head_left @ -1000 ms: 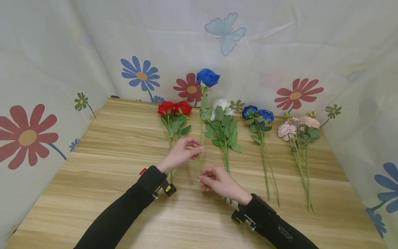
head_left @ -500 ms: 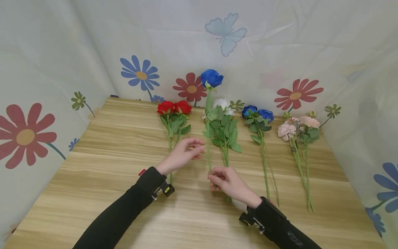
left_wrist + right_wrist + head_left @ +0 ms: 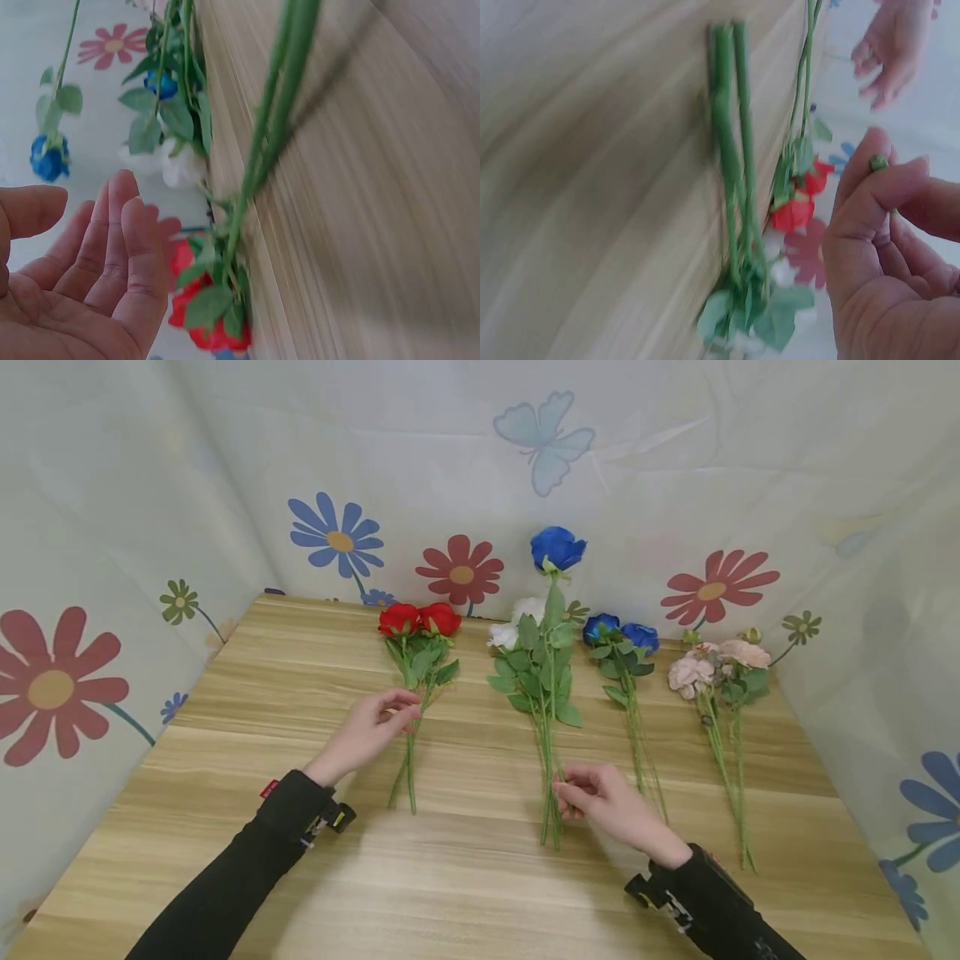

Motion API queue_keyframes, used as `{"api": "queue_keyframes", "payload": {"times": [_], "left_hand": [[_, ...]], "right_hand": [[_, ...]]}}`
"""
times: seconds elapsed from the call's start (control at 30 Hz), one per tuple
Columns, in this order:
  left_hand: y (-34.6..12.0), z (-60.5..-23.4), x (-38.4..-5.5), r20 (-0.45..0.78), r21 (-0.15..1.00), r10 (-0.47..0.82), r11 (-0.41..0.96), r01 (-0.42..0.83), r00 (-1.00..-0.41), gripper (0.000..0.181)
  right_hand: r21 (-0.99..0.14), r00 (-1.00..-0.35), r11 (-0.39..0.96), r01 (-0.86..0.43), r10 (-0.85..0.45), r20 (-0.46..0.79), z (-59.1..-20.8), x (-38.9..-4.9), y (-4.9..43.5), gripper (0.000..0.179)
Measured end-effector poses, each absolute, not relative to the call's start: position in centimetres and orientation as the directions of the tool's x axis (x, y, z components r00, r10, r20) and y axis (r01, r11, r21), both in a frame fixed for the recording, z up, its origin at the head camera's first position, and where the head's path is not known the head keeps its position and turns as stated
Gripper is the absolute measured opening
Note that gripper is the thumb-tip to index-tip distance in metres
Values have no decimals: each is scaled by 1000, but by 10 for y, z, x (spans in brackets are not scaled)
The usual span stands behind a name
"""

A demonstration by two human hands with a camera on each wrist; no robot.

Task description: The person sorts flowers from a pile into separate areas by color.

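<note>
A long-stemmed blue rose (image 3: 557, 549) stands raised in front of the backdrop, its stem pinched low down between the thumb and fingers of my right hand (image 3: 611, 806). The cut stem end (image 3: 879, 162) pokes out of that grip in the right wrist view. My left hand (image 3: 367, 735) holds nothing; its loosely bent fingers overlap the stems of two red roses (image 3: 418, 620) in the head view. In the left wrist view the left hand (image 3: 101, 285) shows spread thumb and fingers beside those roses. White roses (image 3: 504, 635) with leafy stems lie behind the held stem.
Further right on the wooden table (image 3: 465, 877) lie two blue roses (image 3: 621, 633) and a bunch of pale pink flowers (image 3: 716, 668). A flower-printed cloth backdrop (image 3: 420, 452) closes off the back and both sides.
My right hand has carried the blue rose rightward, from left of the white roses to in front of them. The left hand has come off the stem and moved left to the red roses.
</note>
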State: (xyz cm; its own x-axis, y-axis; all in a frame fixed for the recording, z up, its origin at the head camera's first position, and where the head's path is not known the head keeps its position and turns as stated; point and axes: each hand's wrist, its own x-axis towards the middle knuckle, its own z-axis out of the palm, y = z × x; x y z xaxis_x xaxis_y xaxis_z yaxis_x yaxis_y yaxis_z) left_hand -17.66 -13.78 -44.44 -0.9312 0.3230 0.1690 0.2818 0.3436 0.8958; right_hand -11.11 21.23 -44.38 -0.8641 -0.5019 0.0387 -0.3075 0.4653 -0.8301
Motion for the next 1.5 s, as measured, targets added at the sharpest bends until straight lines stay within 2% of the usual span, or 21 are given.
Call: {"api": "queue_keyframes", "payload": {"times": [0.3, 0.57, 0.8, 1.07, 1.2, 1.37, 1.5], "left_hand": [[-183, -446, -171, 179, 858, 247, 434, 274, -952, 32], [-200, -449, -163, 167, 842, 224, 474, 257, -960, 34], [-205, -451, -163, 173, 850, 218, 459, 258, -960, 34], [-205, -455, -165, 190, 829, 214, 489, 274, -958, 31], [-203, -456, -163, 201, 819, 214, 498, 283, -956, 30], [-198, -445, -156, 186, 818, 201, 511, 265, -962, 31], [-194, -433, -147, 185, 818, 201, 511, 264, -962, 28]], "right_hand": [[-824, -887, 531, -197, -454, -80, -440, -101, 262, 23], [-789, -909, 603, -116, -385, -161, -435, -95, 302, 26], [-730, -942, 675, -112, -306, -138, -438, -97, 323, 24], [-713, -937, 694, -101, -307, -167, -439, -100, 328, 23], [-664, -937, 731, -156, -323, -135, -444, -102, 328, 21], [-608, -946, 769, -198, -313, -88, -450, -103, 325, 16], [-605, -958, 777, -173, -274, -79, -452, -104, 321, 14]]}}
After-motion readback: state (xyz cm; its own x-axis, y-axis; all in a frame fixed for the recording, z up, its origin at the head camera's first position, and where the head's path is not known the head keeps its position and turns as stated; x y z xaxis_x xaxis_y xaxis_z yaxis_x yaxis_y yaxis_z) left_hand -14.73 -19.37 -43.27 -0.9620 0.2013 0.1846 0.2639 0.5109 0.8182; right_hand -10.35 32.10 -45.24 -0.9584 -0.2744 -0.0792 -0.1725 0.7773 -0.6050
